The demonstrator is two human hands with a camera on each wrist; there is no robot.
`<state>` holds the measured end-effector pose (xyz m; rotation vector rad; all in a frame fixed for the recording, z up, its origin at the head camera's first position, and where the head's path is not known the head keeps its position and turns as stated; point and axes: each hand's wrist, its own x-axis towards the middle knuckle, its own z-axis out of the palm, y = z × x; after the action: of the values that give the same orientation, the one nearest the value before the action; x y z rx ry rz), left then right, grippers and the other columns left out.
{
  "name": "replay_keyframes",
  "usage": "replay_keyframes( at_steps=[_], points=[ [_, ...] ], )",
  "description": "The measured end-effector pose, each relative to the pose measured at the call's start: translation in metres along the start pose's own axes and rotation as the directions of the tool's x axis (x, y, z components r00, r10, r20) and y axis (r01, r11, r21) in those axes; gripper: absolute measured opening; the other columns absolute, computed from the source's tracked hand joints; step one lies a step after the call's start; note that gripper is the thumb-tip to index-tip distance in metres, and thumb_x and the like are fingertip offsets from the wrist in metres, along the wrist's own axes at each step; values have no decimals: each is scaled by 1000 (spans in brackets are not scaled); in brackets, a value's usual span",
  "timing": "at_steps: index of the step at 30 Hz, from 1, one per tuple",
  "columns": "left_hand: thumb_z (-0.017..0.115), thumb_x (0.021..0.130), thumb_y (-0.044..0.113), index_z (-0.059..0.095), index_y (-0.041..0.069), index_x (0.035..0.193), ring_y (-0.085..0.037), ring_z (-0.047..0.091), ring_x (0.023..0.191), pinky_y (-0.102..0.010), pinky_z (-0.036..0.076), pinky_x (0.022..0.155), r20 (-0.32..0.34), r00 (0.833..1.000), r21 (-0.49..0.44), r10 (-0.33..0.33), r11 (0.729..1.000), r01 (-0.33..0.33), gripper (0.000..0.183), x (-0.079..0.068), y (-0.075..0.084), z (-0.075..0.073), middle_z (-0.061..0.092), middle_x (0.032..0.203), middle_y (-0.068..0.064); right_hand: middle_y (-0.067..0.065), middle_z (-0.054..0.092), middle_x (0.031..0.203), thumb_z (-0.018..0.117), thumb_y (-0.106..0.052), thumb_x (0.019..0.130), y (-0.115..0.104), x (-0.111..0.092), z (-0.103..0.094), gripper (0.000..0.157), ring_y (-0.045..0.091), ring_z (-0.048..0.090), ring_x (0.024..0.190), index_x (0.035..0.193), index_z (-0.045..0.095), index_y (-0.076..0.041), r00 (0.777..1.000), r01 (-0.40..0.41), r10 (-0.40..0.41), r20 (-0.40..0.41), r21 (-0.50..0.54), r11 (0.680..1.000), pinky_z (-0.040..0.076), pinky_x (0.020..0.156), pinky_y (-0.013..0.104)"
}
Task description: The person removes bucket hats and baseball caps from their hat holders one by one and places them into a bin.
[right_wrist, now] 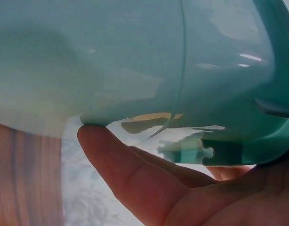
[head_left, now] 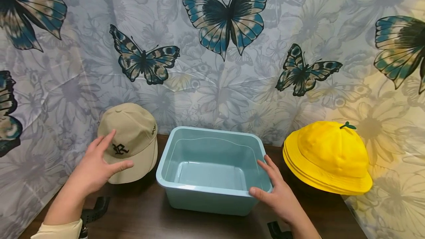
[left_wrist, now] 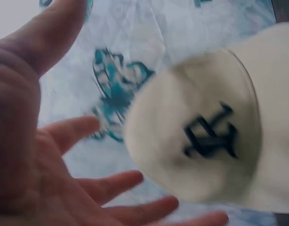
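With the dark desk [head_left: 132, 218] underneath, a blue-green bin [head_left: 212, 199] sits mid-scene, layered yellow hats [head_left: 332, 154] to its right, beige cap [head_left: 129, 130] to its left. Left hand [head_left: 94, 167] is by that cap, fingers spread. Right hand [head_left: 275, 187] is at the bin's near right corner, thumb and fingers apart; can't tell how firmly it's touching.

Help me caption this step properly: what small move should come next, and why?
Probably bring the left hand in to grip the beige cap. Its fingers are spread close to the cap without holding it, and the right hand is at the right front corner of the light-blue bin.
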<state>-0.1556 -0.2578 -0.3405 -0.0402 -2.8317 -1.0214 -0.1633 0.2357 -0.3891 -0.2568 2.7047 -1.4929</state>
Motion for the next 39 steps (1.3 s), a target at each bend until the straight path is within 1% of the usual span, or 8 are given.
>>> replay_keyframes(
  at_steps=[5,11,15,18,22,26,29,39],
  points=[
    [75,91,30,-2,21,161,-61,17,136,-55,46,92,32,999,-292,14,957,-4,105,3,-42,-6,-8,158,-33,4,-1,166,75,-37,88,1,0,1,82,47,12,145,156,33,-17,1000,6,-6,-6,-8,1000,38,98,67],
    [58,100,1,0,32,161,-54,-8,141,-29,54,83,130,990,-756,56,652,62,90,1,-99,7,-26,159,-17,3,-1,166,75,-37,88,1,0,2,82,48,12,145,156,33,-17,1000,10,-11,-7,-8,1000,39,97,67],
    [51,101,-5,9,29,161,-55,-10,138,-36,55,82,96,990,-840,101,542,26,81,-1,-128,19,-22,157,-19,3,0,166,75,-36,89,0,-1,2,81,48,14,144,155,34,-16,1000,24,-24,-10,-7,1000,39,97,66],
    [48,102,-5,17,31,160,-41,24,140,-42,56,82,91,988,-882,122,471,23,74,-2,-147,27,-18,153,-19,3,0,166,75,-36,89,0,-1,2,80,47,15,144,155,34,-16,999,31,-31,-13,-5,999,39,97,66],
    [39,105,-6,33,33,153,-10,56,114,-49,54,86,86,973,-949,213,315,15,63,-4,-163,35,0,148,-9,4,0,166,75,-36,89,0,-1,2,80,48,16,143,155,35,-17,999,32,-32,-17,-5,999,40,97,66],
    [32,105,-8,44,30,149,-20,59,115,-48,52,89,69,946,-985,318,173,13,59,-4,-172,40,28,142,7,4,0,166,75,-36,89,-1,-2,2,80,48,15,144,155,35,-16,999,34,-34,-20,-7,999,39,97,66],
    [32,104,-10,48,26,147,-23,59,115,-48,52,90,61,940,-990,337,137,16,59,-3,-173,44,39,139,8,3,1,166,75,-35,89,-1,-2,2,80,48,14,144,155,35,-15,999,38,-38,-23,-5,999,39,98,66],
    [42,100,-14,59,22,139,-17,63,109,-41,55,83,57,979,-979,196,204,16,56,-3,-171,51,53,129,9,3,0,166,74,-34,90,1,-3,2,78,48,14,144,155,36,-14,999,41,-41,-21,-11,999,37,98,67]
  ],
)
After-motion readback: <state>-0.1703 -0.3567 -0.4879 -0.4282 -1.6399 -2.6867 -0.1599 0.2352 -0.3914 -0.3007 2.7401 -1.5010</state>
